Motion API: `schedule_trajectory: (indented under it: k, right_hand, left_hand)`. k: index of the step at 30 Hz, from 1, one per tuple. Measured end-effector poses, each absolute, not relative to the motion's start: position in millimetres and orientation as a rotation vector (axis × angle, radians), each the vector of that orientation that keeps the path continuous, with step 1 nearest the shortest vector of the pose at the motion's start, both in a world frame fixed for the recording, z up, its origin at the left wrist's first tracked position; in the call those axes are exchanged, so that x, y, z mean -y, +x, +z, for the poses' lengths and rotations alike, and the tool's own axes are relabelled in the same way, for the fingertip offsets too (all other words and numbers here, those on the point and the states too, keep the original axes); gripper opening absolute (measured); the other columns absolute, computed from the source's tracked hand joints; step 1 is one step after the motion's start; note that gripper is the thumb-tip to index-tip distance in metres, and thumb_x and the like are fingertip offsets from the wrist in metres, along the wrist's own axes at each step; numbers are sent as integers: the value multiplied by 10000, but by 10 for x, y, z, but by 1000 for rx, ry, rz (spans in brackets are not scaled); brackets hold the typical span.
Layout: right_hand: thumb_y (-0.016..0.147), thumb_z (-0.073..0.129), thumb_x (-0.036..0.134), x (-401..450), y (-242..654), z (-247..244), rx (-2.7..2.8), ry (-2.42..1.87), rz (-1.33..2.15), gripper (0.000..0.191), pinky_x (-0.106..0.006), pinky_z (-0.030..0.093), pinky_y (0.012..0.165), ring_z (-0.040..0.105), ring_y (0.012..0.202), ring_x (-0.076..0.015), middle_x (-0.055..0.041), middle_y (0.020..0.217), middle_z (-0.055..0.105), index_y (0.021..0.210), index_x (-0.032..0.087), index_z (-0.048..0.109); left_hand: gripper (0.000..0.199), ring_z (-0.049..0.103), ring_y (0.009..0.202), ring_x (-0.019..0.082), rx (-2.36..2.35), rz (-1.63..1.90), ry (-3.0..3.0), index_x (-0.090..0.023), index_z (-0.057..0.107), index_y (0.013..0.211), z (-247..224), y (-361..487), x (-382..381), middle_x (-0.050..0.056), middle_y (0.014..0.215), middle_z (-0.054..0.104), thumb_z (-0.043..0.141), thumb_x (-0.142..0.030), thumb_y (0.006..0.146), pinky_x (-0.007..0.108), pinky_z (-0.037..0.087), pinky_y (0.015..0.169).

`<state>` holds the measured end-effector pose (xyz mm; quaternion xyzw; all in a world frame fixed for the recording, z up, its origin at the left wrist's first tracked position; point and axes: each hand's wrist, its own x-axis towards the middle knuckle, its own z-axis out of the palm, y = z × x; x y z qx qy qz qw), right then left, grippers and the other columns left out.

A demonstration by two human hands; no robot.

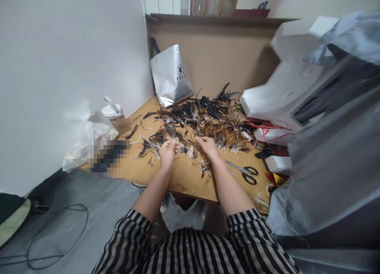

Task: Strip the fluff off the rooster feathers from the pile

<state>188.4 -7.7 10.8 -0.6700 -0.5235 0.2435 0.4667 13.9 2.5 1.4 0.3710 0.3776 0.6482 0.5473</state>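
My left hand [168,152] is closed in a pinch on a small tuft of feathers [170,130], grey-brown at the tips and pale near the fingers. To its right, my right hand [208,146] has thumb and forefinger pressed together at the edge of the feathers; whatever it may hold is too small to make out. Behind both hands spreads a wide pile of black and brown feathers [204,110]. Loose brown feathers [227,135] lie closer to me, and a small scrap of feathers [204,169] rests by my right wrist. Black-handled scissors [244,172] lie partly spread to the right.
A silver bag [170,78] stands against the cardboard backing [219,48]. At left are a lidded cup [117,118] and a plastic bag [86,141]. Red strings [271,127], a white foam piece [285,96] and grey cloth [335,159] border the wooden table [190,183] at right.
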Motion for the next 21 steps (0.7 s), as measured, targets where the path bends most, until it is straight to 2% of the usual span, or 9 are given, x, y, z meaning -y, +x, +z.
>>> schedule_trajectory:
  k: [5,13,18,21]
  right_hand:
    - [649,514,371,117,1920,138,1373,-1620,493,263,-197,357,529,489,555,-106,-8,614,601,666,141,641]
    - [610,581,427,215,1922,190,1726,-1799,682,282,-197,310,485,455,494,-91,17,524,549,628,155,650]
    - [652,558,325,248,1871,252,1733,-1941,446,160,-210,334,546,512,580,-120,-8,612,608,633,189,642]
    - [698,478,235,270,1916,315,1642,-1862,291,194,-214,357,590,533,639,-125,-24,733,641,773,191,651]
  left_hand:
    - [254,498,447,45,-849,1487,880,-116,589,711,87,229,-15,36,662,629,661,-343,622,161,356,418]
    - [227,511,470,46,-796,1373,862,-114,585,691,-9,293,0,31,658,630,665,-318,630,154,362,429]
    - [216,509,469,46,-804,1336,910,-117,592,695,-22,227,6,29,660,631,664,-311,630,156,357,429]
    - [220,494,449,43,-823,1283,945,-113,587,681,9,223,30,27,624,621,653,-319,641,157,341,420]
